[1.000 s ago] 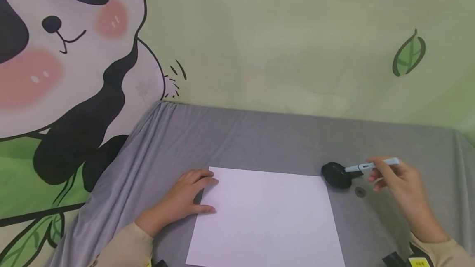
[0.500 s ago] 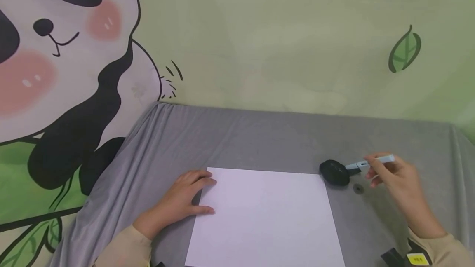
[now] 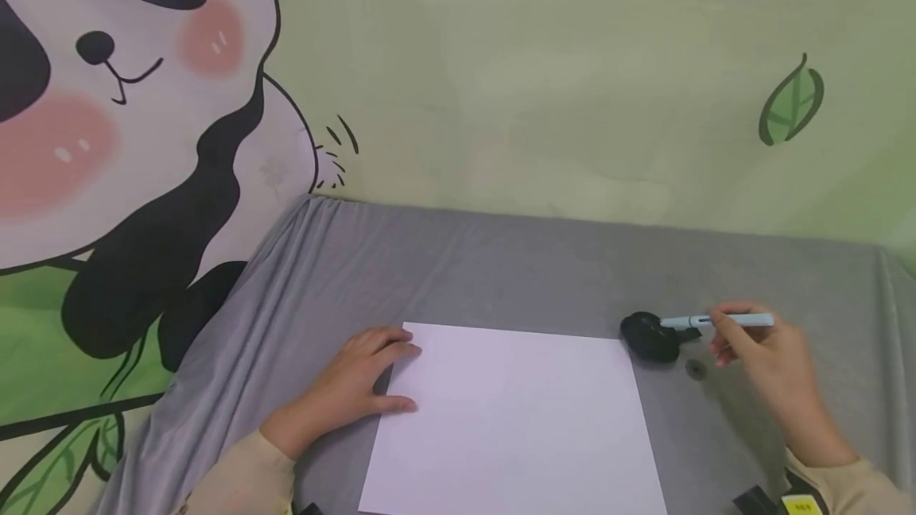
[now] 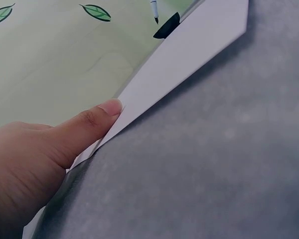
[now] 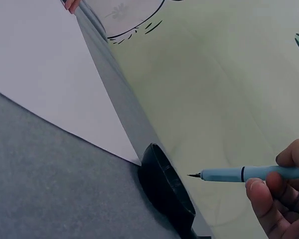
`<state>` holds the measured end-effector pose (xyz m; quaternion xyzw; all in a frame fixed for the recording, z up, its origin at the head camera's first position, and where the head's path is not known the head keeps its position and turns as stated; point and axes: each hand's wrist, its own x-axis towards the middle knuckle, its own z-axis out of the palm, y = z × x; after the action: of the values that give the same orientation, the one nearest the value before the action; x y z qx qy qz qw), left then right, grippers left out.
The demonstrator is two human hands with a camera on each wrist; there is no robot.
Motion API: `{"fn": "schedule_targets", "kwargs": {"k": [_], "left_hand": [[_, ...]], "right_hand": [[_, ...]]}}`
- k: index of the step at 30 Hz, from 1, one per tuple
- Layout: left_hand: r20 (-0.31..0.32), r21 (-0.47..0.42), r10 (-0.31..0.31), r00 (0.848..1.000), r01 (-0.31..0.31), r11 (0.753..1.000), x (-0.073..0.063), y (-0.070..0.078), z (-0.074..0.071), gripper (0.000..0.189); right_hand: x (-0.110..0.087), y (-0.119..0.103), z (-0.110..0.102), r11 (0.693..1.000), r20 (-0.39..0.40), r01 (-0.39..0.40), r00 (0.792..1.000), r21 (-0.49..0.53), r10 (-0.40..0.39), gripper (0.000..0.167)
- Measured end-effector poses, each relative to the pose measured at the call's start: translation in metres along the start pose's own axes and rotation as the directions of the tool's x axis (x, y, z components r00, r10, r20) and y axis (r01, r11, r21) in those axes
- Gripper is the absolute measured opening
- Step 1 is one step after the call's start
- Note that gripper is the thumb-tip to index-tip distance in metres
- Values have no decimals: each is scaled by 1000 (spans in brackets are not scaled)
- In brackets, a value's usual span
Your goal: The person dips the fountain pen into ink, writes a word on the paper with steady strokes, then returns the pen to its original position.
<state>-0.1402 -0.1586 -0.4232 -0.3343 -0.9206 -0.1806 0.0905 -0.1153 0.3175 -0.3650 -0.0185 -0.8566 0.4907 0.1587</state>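
My right hand (image 3: 766,364) pinches a light blue brush pen (image 3: 747,320) between thumb and fingers. The pen lies nearly level, its pointed black tip (image 5: 194,175) close over the rim of a black ladle-like scoop (image 3: 647,338). In the right wrist view the scoop's round bowl (image 5: 162,189) is tilted, with a short handle toward the lower right. A large blank white sheet of paper (image 3: 511,420) lies beside it, one far corner right at the bowl. My left hand (image 3: 351,388) rests on the sheet's left edge, thumb (image 4: 92,124) and fingers spread.
A grey cloth (image 3: 487,269) covers the table and falls in folds at the left. Near the scoop is a small dark round spot (image 3: 696,370). Behind the table rises a pale green wall (image 3: 537,102) painted with a panda (image 3: 143,165) and leaves.
In my right hand the brush pen has swung from a slant to almost level, its tip staying over the scoop. My left hand and the paper have not moved.
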Motion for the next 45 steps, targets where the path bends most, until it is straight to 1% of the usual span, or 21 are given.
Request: {"fn": "schedule_targets", "kwargs": {"k": [4, 7, 12, 15, 20, 24, 30, 32, 38, 45], "left_hand": [[9, -10, -11, 1000, 11, 1000, 0, 1, -1, 65], [18, -15, -20, 1000, 20, 1000, 0, 1, -2, 67], [22, -15, -24, 999, 25, 1000, 0, 1, -2, 67], [20, -15, -21, 1000, 21, 1000, 1, 1, -2, 67], [18, -22, -15, 1000, 15, 1000, 1, 1, -2, 67], [14, -22, -11, 1000, 11, 1000, 1, 2, -3, 67], [25, -22, -21, 999, 22, 1000, 0, 1, -2, 67], [31, -20, -26, 999, 27, 999, 0, 1, -2, 67], [33, -22, -31, 999, 32, 999, 0, 1, -1, 67], [36, -24, -31, 999, 32, 999, -1, 1, -1, 68]], "right_hand": [[0, 4, 2, 999, 18, -7, 1000, 53, 6, 12], [0, 7, 3, 992, 34, -6, 999, 126, 1, 13], [1, 15, 5, 968, 47, 0, 999, 251, -12, 18], [1, 18, 7, 957, 52, -7, 999, 291, -9, 20], [0, 23, 9, 948, 67, -24, 998, 317, 3, 20], [-1, 25, 10, 950, 76, -45, 997, 308, 22, 17], [-2, 28, 12, 972, 103, -72, 993, 223, 50, 15], [-2, 28, 13, 973, 107, -76, 993, 219, 54, 15], [-2, 28, 16, 978, 98, -61, 994, 198, 43, 14], [-1, 29, 17, 991, 92, -55, 995, 124, 44, 15]]}}
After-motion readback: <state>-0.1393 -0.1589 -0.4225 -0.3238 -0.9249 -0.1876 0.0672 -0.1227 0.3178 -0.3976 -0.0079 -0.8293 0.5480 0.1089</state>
